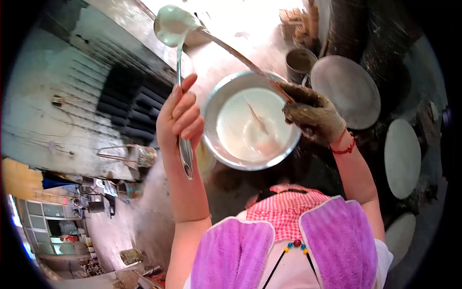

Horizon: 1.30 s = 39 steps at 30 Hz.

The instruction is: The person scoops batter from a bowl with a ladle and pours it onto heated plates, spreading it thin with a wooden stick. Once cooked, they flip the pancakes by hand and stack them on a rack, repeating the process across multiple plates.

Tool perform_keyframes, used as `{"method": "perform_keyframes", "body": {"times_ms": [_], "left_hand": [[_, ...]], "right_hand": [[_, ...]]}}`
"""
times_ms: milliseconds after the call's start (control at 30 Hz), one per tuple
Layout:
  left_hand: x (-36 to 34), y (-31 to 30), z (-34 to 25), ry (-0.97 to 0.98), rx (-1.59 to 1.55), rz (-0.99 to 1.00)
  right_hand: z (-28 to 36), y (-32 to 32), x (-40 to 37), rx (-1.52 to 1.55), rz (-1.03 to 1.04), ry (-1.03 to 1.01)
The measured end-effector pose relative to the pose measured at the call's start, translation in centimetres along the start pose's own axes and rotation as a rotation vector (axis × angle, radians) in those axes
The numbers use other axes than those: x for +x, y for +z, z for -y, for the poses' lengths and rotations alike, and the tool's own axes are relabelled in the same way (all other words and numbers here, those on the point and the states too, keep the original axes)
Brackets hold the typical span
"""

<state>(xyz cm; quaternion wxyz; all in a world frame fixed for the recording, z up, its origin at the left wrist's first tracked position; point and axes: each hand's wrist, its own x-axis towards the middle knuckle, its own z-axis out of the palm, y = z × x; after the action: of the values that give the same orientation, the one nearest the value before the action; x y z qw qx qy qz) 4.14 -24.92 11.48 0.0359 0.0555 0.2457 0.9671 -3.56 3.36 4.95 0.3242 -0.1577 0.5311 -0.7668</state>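
Note:
My left hand (182, 114) is closed around the metal handle of a ladle (173, 29), whose bowl is raised and coated with white liquid. In a soiled work glove, my right hand (310, 113) grips a long wooden stick (236, 55). Its far end meets the ladle's bowl, where white liquid covers the contact. Between my two arms stands a wide metal basin (211, 137) holding white, batter-like liquid (236, 125). A thin reflection-like streak crosses the liquid's surface.
Round flat plates, including a large grey one (345, 91) and a paler one (402, 159), lie at the right. A dark pot (301, 61) stands beyond the basin. Stacked brown pieces (301, 24) are at the back. Dark rolls (137, 103) line the left wall.

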Motion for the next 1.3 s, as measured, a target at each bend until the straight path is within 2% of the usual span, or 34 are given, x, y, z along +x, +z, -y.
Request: {"method": "perform_keyframes", "body": {"times_ms": [67,100,167,200,233,267,300,333,367,400,433,500,533,567,633,667,733,767,800,867,933,1000,1067,1100,1200,1267,1300], "left_hand": [[-0.6,-0.6,-1.7,-0.012,0.140,-0.006],[-0.5,-2.5,-2.3,-0.092,0.226,0.157],[-1.9,-2.9,-1.0,-0.161,0.295,-0.101],[-2.7,-3.1,-0.6,-0.269,0.072,-0.196],[-3.3,-4.5,-0.2,-0.383,-0.319,-0.109],[-3.7,-6.2,-0.3,-0.447,-0.494,-0.164],[-4.2,-8.2,0.1,-0.468,-0.624,-0.205],[-4.5,-10.3,0.2,-0.481,-0.676,-0.287],[-4.6,-11.7,0.1,-0.496,-0.726,-0.373],[-4.5,-12.4,0.0,-0.551,-0.730,-0.363],[-4.0,-13.1,-0.2,-0.584,-0.699,-0.419],[-1.7,-13.5,0.6,-0.635,-0.679,-0.458],[-0.3,-12.4,1.6,-0.644,-0.521,-0.355],[1.4,-11.0,2.8,-0.650,-0.360,-0.246],[5.2,-7.7,6.7,-0.637,0.280,-0.125],[7.1,-6.4,9.1,-0.598,0.596,-0.067],[12.0,-5.3,14.5,-0.596,0.739,0.027],[15.0,-5.6,16.5,-0.721,0.476,0.111],[18.0,-5.7,18.2,-0.853,0.206,0.184],[22.6,-4.5,23.1,-1.215,-0.598,0.044],[24.5,-3.1,28.7,-1.215,-0.452,0.064],[25.8,-4.1,33.8,-1.151,-0.160,0.091],[24.3,-2.1,38.5,-0.923,0.368,-0.089],[23.4,-2.2,40.7,-0.821,0.467,-0.073],[21.2,-1.4,45.1,-0.754,0.489,-0.171],[21.3,-2.0,46.0,-0.754,0.522,-0.157],[22.3,-3.0,46.4,-0.650,0.597,-0.130]], "right_hand": [[-1.3,-0.3,1.2,0.208,0.165,-0.109],[-2.7,-0.5,2.0,0.368,0.247,-0.128],[-7.3,-1.4,3.9,0.646,0.334,-0.036],[-9.5,-1.7,4.1,0.787,0.381,0.036],[-12.4,-2.4,4.1,0.829,0.389,0.089],[-14.9,-3.1,4.1,0.865,0.390,0.127],[-16.9,-3.2,2.8,0.829,0.144,0.161],[-22.0,-8.0,1.8,0.691,0.288,0.361],[-20.9,-8.2,-1.0,0.486,0.143,0.428],[-17.7,-7.9,-4.0,0.537,0.077,0.479],[-19.9,-8.7,-6.7,0.515,-0.085,0.452],[-20.0,-10.5,-12.1,0.577,-0.221,0.435],[-19.4,-10.7,-14.2,0.781,-0.391,0.384],[-19.7,-11.0,-16.3,0.758,-0.448,0.218],[-18.2,-11.2,-18.6,0.727,-0.633,-0.072],[-19.7,-13.4,-18.6,1.270,-0.881,-0.137],[-15.8,-13.3,-19.0,0.515,-0.848,-0.264],[-15.8,-15.2,-19.0,0.490,-0.825,-0.295],[-13.9,-14.8,-18.2,0.434,-0.981,-0.307],[-11.8,-15.6,-17.8,0.459,-1.083,-0.268],[-12.5,-17.1,-19.0,0.400,-1.093,-0.208],[-12.3,-17.4,-19.0,0.466,-1.142,-0.309],[-12.7,-18.7,-19.8,0.285,-1.123,-0.160],[-12.5,-19.0,-20.0,0.243,-1.107,-0.059],[-11.5,-19.5,-20.1,0.233,-1.122,0.068],[-14.2,-20.3,-19.4,0.169,-1.173,0.050],[-14.8,-20.3,-19.0,0.134,-1.227,0.061]]}}
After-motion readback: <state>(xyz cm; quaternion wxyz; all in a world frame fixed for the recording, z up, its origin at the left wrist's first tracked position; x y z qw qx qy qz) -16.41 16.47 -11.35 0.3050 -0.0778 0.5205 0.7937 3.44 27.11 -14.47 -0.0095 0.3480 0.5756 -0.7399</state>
